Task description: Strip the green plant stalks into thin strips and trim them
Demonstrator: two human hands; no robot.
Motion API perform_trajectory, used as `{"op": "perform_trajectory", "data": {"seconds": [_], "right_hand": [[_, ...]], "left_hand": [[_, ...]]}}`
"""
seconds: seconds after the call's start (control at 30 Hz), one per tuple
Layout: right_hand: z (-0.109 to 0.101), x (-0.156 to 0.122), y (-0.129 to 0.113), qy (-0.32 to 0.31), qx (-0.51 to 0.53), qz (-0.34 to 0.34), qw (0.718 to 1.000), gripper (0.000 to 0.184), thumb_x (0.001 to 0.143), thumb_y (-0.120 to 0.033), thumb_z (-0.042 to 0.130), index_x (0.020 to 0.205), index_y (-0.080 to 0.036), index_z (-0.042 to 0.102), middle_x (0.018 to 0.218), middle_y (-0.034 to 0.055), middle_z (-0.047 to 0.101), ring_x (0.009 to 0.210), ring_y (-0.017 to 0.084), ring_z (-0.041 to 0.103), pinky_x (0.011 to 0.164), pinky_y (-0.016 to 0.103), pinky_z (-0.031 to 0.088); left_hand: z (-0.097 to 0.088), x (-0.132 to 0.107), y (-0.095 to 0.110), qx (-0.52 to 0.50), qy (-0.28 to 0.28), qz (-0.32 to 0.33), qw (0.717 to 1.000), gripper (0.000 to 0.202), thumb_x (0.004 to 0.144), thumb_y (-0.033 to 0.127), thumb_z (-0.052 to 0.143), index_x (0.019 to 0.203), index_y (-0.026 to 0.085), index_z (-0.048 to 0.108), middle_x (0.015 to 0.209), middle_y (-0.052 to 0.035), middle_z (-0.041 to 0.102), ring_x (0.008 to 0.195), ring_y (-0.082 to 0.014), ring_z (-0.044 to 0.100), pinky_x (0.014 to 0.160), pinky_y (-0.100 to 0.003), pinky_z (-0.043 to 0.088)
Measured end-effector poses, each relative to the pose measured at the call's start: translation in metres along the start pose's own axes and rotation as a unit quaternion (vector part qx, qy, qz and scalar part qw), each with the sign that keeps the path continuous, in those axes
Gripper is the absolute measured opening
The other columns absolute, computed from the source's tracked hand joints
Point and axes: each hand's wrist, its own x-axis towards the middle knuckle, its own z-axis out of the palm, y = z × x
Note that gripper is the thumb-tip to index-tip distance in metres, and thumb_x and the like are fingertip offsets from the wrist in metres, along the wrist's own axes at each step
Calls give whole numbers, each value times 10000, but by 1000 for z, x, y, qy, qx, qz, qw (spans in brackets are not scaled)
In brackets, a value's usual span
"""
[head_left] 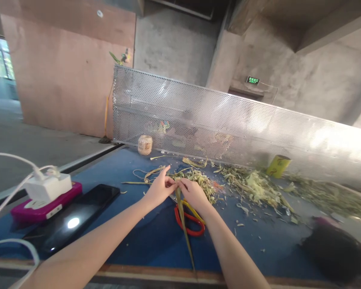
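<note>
Head view: the left hand (159,188) and right hand (194,192) meet fingertip to fingertip, both pinched shut on the far end of a leaf strip (187,241). Its long axis runs from the fingers back toward the person, crossing the scissors (195,234) that lie on the table (144,249) beneath the right wrist.

Head view, forward-down, close over table (156,241)
</note>
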Motion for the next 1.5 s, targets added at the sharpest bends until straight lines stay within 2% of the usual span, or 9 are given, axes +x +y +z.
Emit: {"op": "perform_trajectory", "data": {"seconds": [0.2, 0.37, 0.53, 0.73, 0.93, 1.03, 1.17, 1.4, 1.5], "right_hand": [[-1, 0, 2, 4, -27, 4, 1000, 257, 864, -349, 348, 749, -214, 534, 638, -6, 549, 566, 110, 479, 498, 196, 242], [1, 0, 4, -25, -14, 7, 1000, 276, 867, -332, 328, 702, -207, 511, 663, 2, 561, 585, 109, 479, 506, 194, 248], [0, -1, 0, -11, -35, -15, 999, 267, 837, -295, 374, 616, -203, 493, 596, -21, 519, 534, 93, 423, 494, 187, 228], [5, 0, 3, 32, -3, -33, 999, 305, 774, -261, 429, 484, -170, 408, 477, -48, 392, 462, 63, 319, 468, 176, 194], [8, 1, -3, 78, 43, -63, 994, 277, 737, -252, 414, 480, -173, 352, 472, -46, 353, 467, 68, 312, 476, 184, 206], [3, 3, -3, 116, 48, -22, 992, 284, 774, -305, 380, 517, -185, 370, 477, -45, 350, 459, 77, 313, 477, 197, 214], [-2, 3, 2, 79, 85, -15, 993, 282, 794, -328, 373, 546, -194, 352, 486, -49, 354, 468, 85, 331, 481, 196, 232], [6, 1, 4, 71, 170, -21, 983, 240, 807, -324, 370, 601, -201, 367, 536, -54, 345, 491, 86, 337, 492, 200, 270], [7, 1, 3, 57, 192, -28, 979, 238, 807, -327, 381, 609, -196, 392, 547, -51, 352, 504, 87, 339, 492, 204, 269]], "left_hand": [[-1, 2, 7, -27, 6, -33, 999, 742, 669, 186, 574, 1311, 97, 213, 641, 36, 572, 575, -123, 569, 639, -309, 476], [-2, 1, 12, -4, 2, -55, 998, 783, 673, 178, 570, 1337, 78, 168, 631, 37, 578, 545, -116, 558, 620, -288, 460], [-3, -1, 16, -13, -8, -86, 996, 855, 654, 203, 605, 1348, 64, 124, 573, 56, 574, 495, -113, 546, 599, -281, 442], [1, 0, 3, -2, -4, -56, 998, 801, 661, 158, 563, 1338, 95, 141, 553, 84, 544, 493, -102, 534, 591, -263, 432], [4, 2, 2, -49, 24, -54, 997, 764, 616, 81, 546, 1303, 30, 214, 561, 65, 544, 524, -107, 531, 593, -264, 435], [2, 4, 9, -72, 30, -26, 997, 768, 653, 178, 584, 1313, 53, 212, 621, 32, 573, 584, -125, 557, 609, -281, 452], [0, 5, 9, -42, -1, 12, 999, 673, 677, 227, 582, 1277, 105, 304, 672, 16, 562, 603, -124, 549, 606, -287, 467], [1, 1, 3, -31, 3, 37, 999, 704, 704, 218, 541, 1324, 144, 217, 797, -15, 575, 643, -117, 553, 614, -284, 488], [-1, 0, 3, -15, 6, 51, 999, 670, 707, 205, 526, 1314, 141, 249, 768, -15, 584, 661, -129, 570, 647, -299, 489]]}}
